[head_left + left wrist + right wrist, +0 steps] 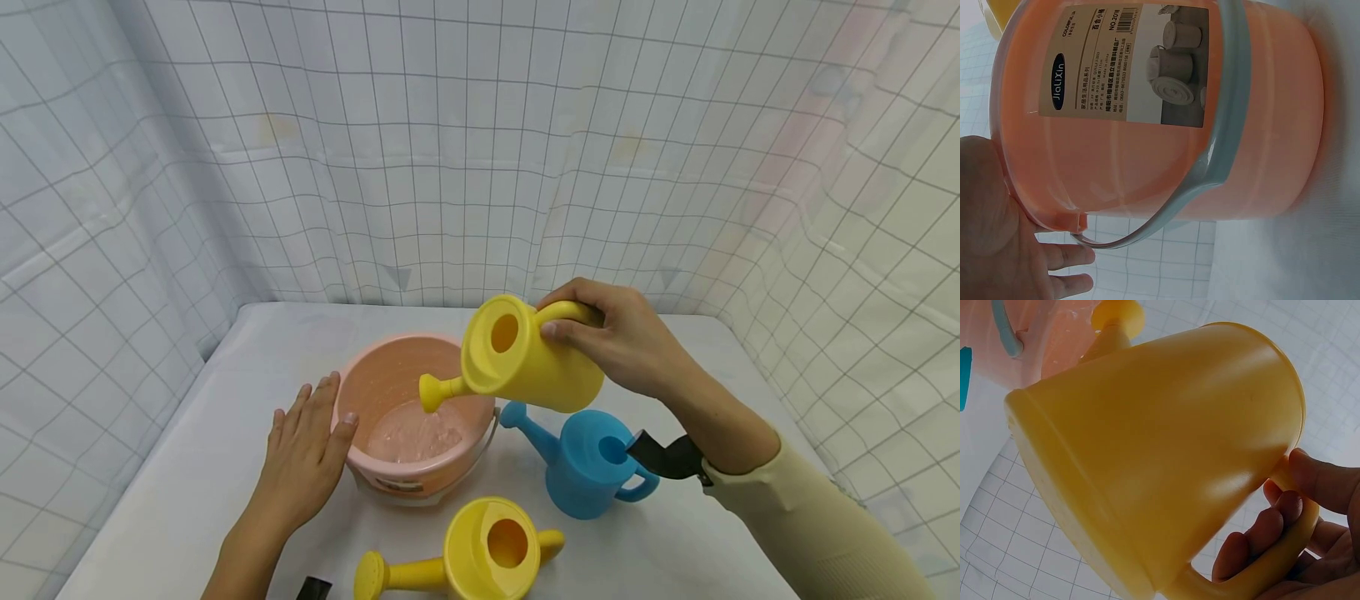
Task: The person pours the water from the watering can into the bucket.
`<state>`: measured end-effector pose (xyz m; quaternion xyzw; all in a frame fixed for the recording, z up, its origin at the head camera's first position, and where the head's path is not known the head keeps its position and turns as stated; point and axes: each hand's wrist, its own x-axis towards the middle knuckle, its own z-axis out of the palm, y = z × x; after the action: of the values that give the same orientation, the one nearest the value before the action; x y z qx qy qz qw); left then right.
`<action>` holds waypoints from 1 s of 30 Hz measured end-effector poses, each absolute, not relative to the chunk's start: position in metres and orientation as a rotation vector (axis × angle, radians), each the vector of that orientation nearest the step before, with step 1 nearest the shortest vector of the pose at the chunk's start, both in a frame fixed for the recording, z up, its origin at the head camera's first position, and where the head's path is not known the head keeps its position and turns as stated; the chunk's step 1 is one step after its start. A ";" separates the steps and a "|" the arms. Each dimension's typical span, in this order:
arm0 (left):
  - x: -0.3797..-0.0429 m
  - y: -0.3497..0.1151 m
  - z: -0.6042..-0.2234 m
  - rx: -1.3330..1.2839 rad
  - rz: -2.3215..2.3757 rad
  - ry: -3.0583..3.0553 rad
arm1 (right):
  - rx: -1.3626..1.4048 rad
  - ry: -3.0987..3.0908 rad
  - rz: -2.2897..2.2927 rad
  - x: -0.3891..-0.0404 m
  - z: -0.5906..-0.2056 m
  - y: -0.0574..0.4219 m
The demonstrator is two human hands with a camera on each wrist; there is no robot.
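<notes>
My right hand grips the handle of a yellow watering can, tilted with its spout down to the left over the pink bucket. Fingers curl through the handle in the right wrist view. Clear water lies in the bucket, its surface disturbed below the spout head. With fingers extended, my left hand rests against the bucket's left rim. The left wrist view shows the bucket's label and its grey carrying handle, hanging down.
A blue watering can stands right of the bucket, under the raised can. Nearer the front is a second yellow watering can, its spout pointing left. White table cover lies beneath, with a grid-patterned curtain behind and at both sides.
</notes>
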<state>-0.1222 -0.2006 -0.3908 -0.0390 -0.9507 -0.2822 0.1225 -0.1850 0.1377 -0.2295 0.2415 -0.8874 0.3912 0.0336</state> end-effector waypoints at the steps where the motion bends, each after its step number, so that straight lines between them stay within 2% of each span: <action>1: -0.122 -0.201 -0.391 -0.113 -0.821 -2.774 | 0.741 -2.732 1.204 -0.185 -0.229 0.138; 30: -0.123 -0.201 -0.389 -0.117 -0.830 -2.790 | 0.736 -2.731 1.204 -0.185 -0.227 0.139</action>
<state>-0.1226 -0.2013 -0.3891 -0.0399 -0.9514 -0.2832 0.1141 -0.1847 0.1391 -0.2270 0.2393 -0.8879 0.3914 0.0336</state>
